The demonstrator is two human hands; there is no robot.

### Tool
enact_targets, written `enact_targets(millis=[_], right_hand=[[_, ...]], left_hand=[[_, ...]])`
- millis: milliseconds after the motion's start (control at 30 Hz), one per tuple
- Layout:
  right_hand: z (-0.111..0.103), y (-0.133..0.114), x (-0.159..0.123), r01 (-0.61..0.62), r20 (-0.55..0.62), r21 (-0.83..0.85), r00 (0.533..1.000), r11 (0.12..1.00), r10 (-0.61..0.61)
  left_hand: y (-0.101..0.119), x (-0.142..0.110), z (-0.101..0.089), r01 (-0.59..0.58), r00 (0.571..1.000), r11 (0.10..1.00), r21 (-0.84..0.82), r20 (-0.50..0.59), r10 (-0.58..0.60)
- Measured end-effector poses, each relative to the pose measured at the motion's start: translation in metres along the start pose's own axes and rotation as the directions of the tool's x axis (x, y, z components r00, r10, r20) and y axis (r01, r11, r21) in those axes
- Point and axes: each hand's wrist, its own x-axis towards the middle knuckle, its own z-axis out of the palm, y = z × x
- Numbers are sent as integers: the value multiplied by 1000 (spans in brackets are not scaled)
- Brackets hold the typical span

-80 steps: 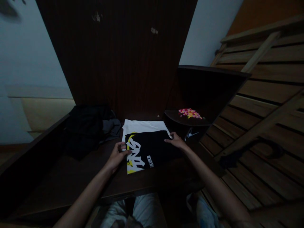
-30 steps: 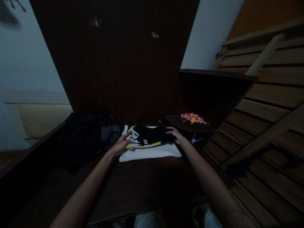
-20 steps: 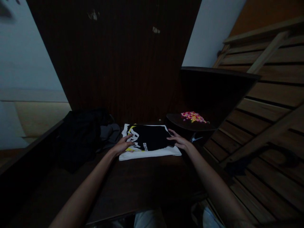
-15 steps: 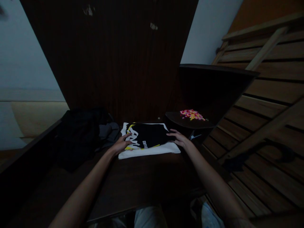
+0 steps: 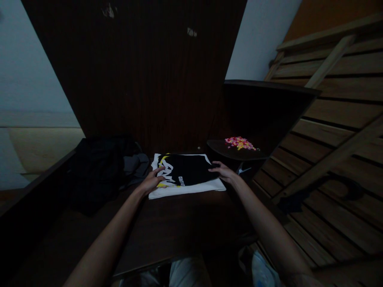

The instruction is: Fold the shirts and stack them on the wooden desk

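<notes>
A folded black garment (image 5: 193, 169) with white lettering and yellow patches lies on top of a folded white cloth (image 5: 191, 190) on the dark wooden desk. My left hand (image 5: 152, 181) grips the garment's left edge, thumb on top over the white print. At the opposite side, my right hand (image 5: 223, 171) has its fingers on the garment's right edge. The fingertips under the fabric are hidden. White cloth shows along the front and at the back corners.
A heap of dark clothes (image 5: 98, 171) with a grey piece (image 5: 135, 167) sits to the left. On a low corner shelf (image 5: 217, 147) at right lie small pink and yellow pieces (image 5: 241, 142). Wooden slats (image 5: 338, 107) lean at far right; a dark panel (image 5: 149, 79) stands behind.
The camera view has shifted slightly. Both hands stay at the garment's two sides, and the black garment lies a little flatter along its front edge.
</notes>
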Motion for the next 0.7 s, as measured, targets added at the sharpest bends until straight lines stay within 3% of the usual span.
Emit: enact_targets(millis=[100, 300, 500, 600, 700], right_hand=[[3, 1, -6, 63, 3, 37, 998, 997, -64], [8, -5, 4, -229, 16, 208, 973, 951, 230], [6, -6, 7, -304, -2, 207, 950, 930, 311], [8, -4, 4, -299, 8, 216, 953, 929, 304], [12, -3, 2, -221, 28, 177, 975, 959, 219]], left_hand=[[-2, 3, 0, 5, 1000, 999, -51, 1, -5], [2, 14, -3, 8, 1000, 992, -126, 4, -7], [9, 24, 0, 19, 1000, 980, -199, 4, -19], [8, 27, 3, 29, 999, 976, -218, 26, -24], [7, 28, 3, 28, 999, 971, -238, 42, -18]])
